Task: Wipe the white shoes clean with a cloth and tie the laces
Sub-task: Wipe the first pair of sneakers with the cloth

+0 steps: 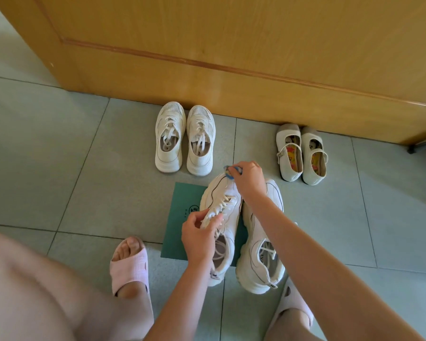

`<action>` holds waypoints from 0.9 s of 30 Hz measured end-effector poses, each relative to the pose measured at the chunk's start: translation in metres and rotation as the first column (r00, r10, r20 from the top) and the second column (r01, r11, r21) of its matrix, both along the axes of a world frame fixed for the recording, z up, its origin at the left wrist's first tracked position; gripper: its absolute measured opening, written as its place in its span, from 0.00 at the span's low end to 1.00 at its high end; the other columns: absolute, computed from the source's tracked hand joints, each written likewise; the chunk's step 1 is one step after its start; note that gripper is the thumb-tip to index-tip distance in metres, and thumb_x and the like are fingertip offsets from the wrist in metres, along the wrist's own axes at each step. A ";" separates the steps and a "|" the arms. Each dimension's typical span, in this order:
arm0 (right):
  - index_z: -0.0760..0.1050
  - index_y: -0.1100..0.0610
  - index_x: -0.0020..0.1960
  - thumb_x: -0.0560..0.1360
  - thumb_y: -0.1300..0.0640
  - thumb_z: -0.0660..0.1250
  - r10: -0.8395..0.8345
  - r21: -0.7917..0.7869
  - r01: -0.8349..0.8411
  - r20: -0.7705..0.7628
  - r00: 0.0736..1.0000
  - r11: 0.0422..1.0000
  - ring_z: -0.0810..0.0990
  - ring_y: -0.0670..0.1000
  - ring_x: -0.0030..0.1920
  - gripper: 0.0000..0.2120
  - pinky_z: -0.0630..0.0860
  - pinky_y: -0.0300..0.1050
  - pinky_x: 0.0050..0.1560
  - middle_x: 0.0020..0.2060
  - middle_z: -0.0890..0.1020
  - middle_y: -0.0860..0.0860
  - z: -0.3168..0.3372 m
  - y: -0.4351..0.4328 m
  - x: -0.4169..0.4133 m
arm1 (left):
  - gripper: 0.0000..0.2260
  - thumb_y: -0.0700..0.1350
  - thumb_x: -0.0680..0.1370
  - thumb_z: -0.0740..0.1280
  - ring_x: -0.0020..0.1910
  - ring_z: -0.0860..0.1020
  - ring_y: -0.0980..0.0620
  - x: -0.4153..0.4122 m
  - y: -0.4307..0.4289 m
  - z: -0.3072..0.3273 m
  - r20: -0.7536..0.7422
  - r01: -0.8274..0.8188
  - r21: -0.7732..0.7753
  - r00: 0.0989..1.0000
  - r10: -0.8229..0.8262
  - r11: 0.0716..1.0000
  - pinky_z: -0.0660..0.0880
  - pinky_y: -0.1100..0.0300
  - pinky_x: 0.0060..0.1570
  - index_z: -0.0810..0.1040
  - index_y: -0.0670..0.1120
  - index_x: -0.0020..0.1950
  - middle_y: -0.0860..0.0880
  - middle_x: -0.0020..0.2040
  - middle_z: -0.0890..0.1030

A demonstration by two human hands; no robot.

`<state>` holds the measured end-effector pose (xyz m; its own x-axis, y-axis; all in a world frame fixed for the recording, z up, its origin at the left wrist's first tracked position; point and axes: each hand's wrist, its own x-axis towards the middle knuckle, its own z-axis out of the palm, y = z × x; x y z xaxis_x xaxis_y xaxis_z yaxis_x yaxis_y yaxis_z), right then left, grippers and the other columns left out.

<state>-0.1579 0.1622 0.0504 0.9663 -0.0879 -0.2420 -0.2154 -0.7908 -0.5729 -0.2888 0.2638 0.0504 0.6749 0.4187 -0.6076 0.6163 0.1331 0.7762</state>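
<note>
- A wooden door (231, 57) fills the space far beyond both sets of fingers.
- The tiled floor (59, 156) spreads out under everything.
- A green mat (180, 217) lies flat on the tiles, below and just beyond the left fingers.
- Two white shoes sit side by side on the mat, toes toward the door. The held shoe (213, 193) runs from the left fingers to the right fingers. The second shoe (256, 267) touches its side and lies under the right forearm.
- A pair of pale sneakers (183, 139) stands against the door, beyond the right fingertips.
- A pair of strap shoes (303, 153) stands near the door, out past the right knuckles.
- Pink slippers (130, 267) are on the person's feet, nearer the body than either hand.
- The left hand (199, 238) has its fingers curled, gripping the tongue and lace area of the held shoe.
- The right hand (249, 178) has its fingers bent, pinching a cloth at the shoe's toe.
- The laces (228, 204) cross the held shoe between the two hands; their near end disappears under the left fingers.
- The cloth (230, 172), blue, bunches under the right fingertips and presses on the toe cap.
</note>
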 end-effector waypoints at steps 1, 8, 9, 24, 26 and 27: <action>0.80 0.60 0.55 0.78 0.55 0.63 -0.040 -0.001 0.040 0.013 0.999 0.999 0.76 0.57 0.52 0.12 0.74 0.47 0.51 0.48 0.76 0.56 -0.002 0.001 -0.004 | 0.11 0.49 0.68 0.75 0.48 0.78 0.52 0.000 0.001 -0.001 -0.009 -0.003 -0.010 1.000 0.003 1.000 0.76 0.54 0.51 0.78 0.50 0.46 0.49 0.49 0.80; 0.80 0.57 0.56 0.77 0.55 0.65 -0.192 0.098 0.189 0.023 0.981 0.977 0.75 0.51 0.41 0.11 0.68 0.39 0.42 0.48 0.79 0.55 -0.001 -0.001 -0.031 | 0.12 0.50 0.68 0.76 0.48 0.78 0.51 0.000 0.000 -0.002 -0.014 0.001 -0.001 1.000 -0.001 1.000 0.76 0.54 0.52 0.78 0.50 0.48 0.49 0.48 0.80; 0.81 0.57 0.54 0.76 0.56 0.66 -0.205 0.126 0.202 0.007 0.979 0.971 0.75 0.49 0.37 0.10 0.68 0.38 0.37 0.44 0.80 0.55 0.002 -0.003 -0.035 | 0.12 0.49 0.68 0.76 0.48 0.78 0.52 0.000 0.000 -0.002 -0.016 0.001 -0.002 1.000 -0.001 1.000 0.76 0.54 0.52 0.78 0.50 0.49 0.49 0.48 0.80; 0.82 0.58 0.53 0.74 0.58 0.69 -0.169 0.276 0.144 0.066 0.983 0.950 0.79 0.49 0.40 0.09 0.76 0.38 0.42 0.43 0.82 0.53 0.036 -0.014 -0.027 | 0.13 0.50 0.68 0.75 0.48 0.78 0.51 -0.002 0.000 -0.003 -0.004 0.022 0.010 1.000 -0.022 1.000 0.77 0.52 0.51 0.78 0.49 0.50 0.49 0.49 0.80; 0.81 0.57 0.55 0.73 0.57 0.70 -0.056 0.199 0.038 0.088 0.995 0.979 0.79 0.50 0.45 0.12 0.73 0.36 0.47 0.49 0.80 0.55 0.026 -0.002 -0.020 | 0.13 0.51 0.68 0.75 0.49 0.78 0.51 -0.001 0.000 -0.003 -0.002 0.022 0.018 1.000 -0.022 1.000 0.77 0.53 0.51 0.78 0.50 0.50 0.49 0.49 0.80; 0.81 0.58 0.56 0.73 0.57 0.71 0.011 0.174 -0.021 0.058 0.998 0.985 0.77 0.51 0.47 0.12 0.72 0.36 0.50 0.50 0.77 0.54 0.022 0.005 -0.020 | 0.13 0.51 0.68 0.75 0.49 0.78 0.51 -0.001 0.000 -0.003 -0.003 0.019 0.020 1.000 -0.019 1.000 0.76 0.54 0.50 0.78 0.50 0.50 0.49 0.49 0.80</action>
<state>-0.1775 0.1671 0.0720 0.9797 -0.0337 -0.1974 -0.1671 -0.6808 -0.7131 -0.2899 0.2634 0.0472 0.6814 0.4180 -0.6009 0.6206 0.1053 0.7770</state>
